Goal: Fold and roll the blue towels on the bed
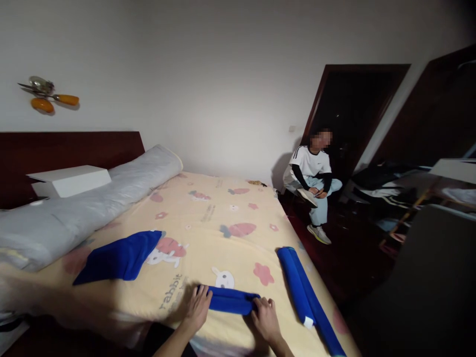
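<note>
A blue towel (232, 300), folded into a narrow strip, lies flat across the near part of the bed. At its left end my left hand (200, 305) has its fingers curled over the fabric. My right hand (266, 316) pinches the opposite end, with the fingertips bent inward. To the right, close to the bed's edge, lie a rolled or folded blue towel (297, 285) with a white tag and a longer blue strip (322, 317) against it. Another blue towel (119, 258) is spread loosely at the left, its corners pointed.
The bed sheet (208, 218) has a rabbit and carrot print. A long grey roll (137, 176) and a white box (74, 182) are by the headboard (70, 148). Beyond the bed's right side a person (312, 173) sits. Cluttered furniture (420, 228) stands at the right.
</note>
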Demonstrator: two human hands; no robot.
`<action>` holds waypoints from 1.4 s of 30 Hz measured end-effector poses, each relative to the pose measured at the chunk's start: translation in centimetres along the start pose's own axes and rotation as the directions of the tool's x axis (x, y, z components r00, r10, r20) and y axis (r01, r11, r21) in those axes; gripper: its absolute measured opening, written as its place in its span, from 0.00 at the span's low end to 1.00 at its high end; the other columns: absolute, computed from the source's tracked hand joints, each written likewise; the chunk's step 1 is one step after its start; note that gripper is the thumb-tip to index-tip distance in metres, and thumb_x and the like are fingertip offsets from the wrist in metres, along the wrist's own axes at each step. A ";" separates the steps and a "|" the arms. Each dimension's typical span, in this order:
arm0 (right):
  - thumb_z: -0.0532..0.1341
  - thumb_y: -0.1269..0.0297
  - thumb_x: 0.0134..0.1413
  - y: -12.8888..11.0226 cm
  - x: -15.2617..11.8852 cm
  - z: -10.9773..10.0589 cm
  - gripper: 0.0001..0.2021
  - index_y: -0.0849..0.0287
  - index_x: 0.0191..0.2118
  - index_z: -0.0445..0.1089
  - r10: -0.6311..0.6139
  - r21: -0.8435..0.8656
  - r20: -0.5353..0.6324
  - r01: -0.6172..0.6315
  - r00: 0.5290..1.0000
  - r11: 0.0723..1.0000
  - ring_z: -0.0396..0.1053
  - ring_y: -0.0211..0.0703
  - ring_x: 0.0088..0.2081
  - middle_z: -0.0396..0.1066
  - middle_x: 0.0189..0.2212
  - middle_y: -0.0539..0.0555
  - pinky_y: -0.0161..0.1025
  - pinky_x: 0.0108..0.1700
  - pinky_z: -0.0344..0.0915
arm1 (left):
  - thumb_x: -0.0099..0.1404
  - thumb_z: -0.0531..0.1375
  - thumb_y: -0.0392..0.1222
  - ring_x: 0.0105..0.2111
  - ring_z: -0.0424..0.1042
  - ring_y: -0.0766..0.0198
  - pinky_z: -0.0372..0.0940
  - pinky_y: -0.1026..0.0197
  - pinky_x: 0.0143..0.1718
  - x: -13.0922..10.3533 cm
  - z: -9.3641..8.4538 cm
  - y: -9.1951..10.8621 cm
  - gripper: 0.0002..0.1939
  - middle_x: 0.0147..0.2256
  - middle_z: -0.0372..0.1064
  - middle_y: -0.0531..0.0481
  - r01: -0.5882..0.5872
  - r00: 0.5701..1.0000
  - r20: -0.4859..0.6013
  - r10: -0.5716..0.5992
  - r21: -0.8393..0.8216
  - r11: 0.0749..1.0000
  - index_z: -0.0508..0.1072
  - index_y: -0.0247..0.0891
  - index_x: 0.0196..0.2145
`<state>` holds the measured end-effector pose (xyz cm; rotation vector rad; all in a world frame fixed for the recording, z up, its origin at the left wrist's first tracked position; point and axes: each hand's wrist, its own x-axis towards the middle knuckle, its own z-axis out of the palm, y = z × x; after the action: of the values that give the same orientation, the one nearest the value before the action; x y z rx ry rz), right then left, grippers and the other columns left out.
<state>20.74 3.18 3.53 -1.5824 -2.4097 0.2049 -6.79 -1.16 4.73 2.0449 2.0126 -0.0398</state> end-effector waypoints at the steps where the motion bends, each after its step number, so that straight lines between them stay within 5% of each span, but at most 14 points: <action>1: 0.51 0.70 0.52 -0.3 0.2 -0.3 0.21 0.56 0.49 0.73 -0.004 0.001 0.010 0.004 1.000 1.000 0.68 0.52 0.50 0.73 0.50 0.57 0.51 0.56 0.54 | 0.57 0.44 0.25 0.66 0.50 0.55 0.39 0.44 0.68 0.0 -0.3 -0.2 0.34 0.64 0.57 0.40 0.000 1.000 -0.003 0.000 -0.004 1.000 0.62 0.36 0.61; 4: 0.53 0.70 0.50 -0.9 0.5 -0.1 0.24 0.53 0.53 0.71 -0.007 -0.027 0.014 0.007 1.000 1.000 0.66 0.55 0.53 0.70 0.55 0.56 0.54 0.56 0.55 | 0.56 0.49 0.29 0.62 0.59 0.50 0.41 0.41 0.66 0.0 -1.0 -0.3 0.30 0.56 0.67 0.36 0.029 0.999 0.016 -0.028 -0.012 1.000 0.68 0.33 0.57; 8: 0.55 0.71 0.48 -0.8 0.6 2.3 0.26 0.56 0.55 0.69 0.005 -0.127 -0.068 -0.014 0.998 0.992 0.64 0.60 0.56 0.69 0.56 0.59 0.57 0.58 0.53 | 0.58 0.46 0.29 0.62 0.58 0.49 0.43 0.39 0.65 0.0 -1.7 -0.2 0.31 0.58 0.65 0.34 0.046 0.999 -0.018 -0.046 -0.012 0.999 0.65 0.32 0.59; 16: 0.50 0.72 0.56 -3.3 0.5 6.1 0.35 0.59 0.70 0.44 -0.412 -0.055 -0.128 0.408 0.902 0.911 0.52 0.50 0.66 0.51 0.67 0.56 0.50 0.64 0.53 | 0.57 0.47 0.29 0.69 0.41 0.59 0.40 0.52 0.69 -0.3 -0.7 1.3 0.39 0.69 0.44 0.49 -0.197 0.980 -0.011 0.197 -0.078 0.977 0.50 0.38 0.67; 23: 0.50 0.68 0.60 -4.3 1.1 6.6 0.31 0.58 0.69 0.48 -0.353 -0.023 -0.105 0.353 0.930 0.935 0.55 0.47 0.65 0.55 0.65 0.57 0.48 0.64 0.52 | 0.56 0.47 0.30 0.69 0.37 0.62 0.37 0.53 0.70 -1.3 -1.9 1.8 0.41 0.70 0.40 0.51 -0.142 0.984 0.103 0.149 -0.073 0.987 0.46 0.35 0.68; 35: 0.52 0.69 0.53 2.5 0.1 4.1 0.33 0.53 0.67 0.54 -0.178 -0.084 -0.045 0.173 0.983 0.981 0.56 0.48 0.64 0.58 0.64 0.53 0.48 0.63 0.53 | 0.55 0.49 0.35 0.69 0.35 0.58 0.35 0.43 0.69 -1.4 -2.3 -1.0 0.43 0.70 0.38 0.52 -0.050 0.994 0.096 0.053 -0.027 0.998 0.44 0.42 0.69; 42: 0.51 0.69 0.52 2.7 0.3 3.9 0.33 0.52 0.66 0.55 -0.076 -0.069 0.016 0.077 0.997 0.995 0.55 0.48 0.65 0.58 0.65 0.54 0.50 0.62 0.54 | 0.48 0.47 0.26 0.69 0.31 0.63 0.32 0.45 0.68 -1.2 -1.9 -0.8 0.49 0.70 0.34 0.53 0.019 0.990 0.140 -0.020 0.009 1.000 0.43 0.40 0.69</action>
<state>21.92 4.64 -0.85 -1.5179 -2.5084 0.1191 -7.97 -1.89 6.70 1.9686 1.9495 -0.1895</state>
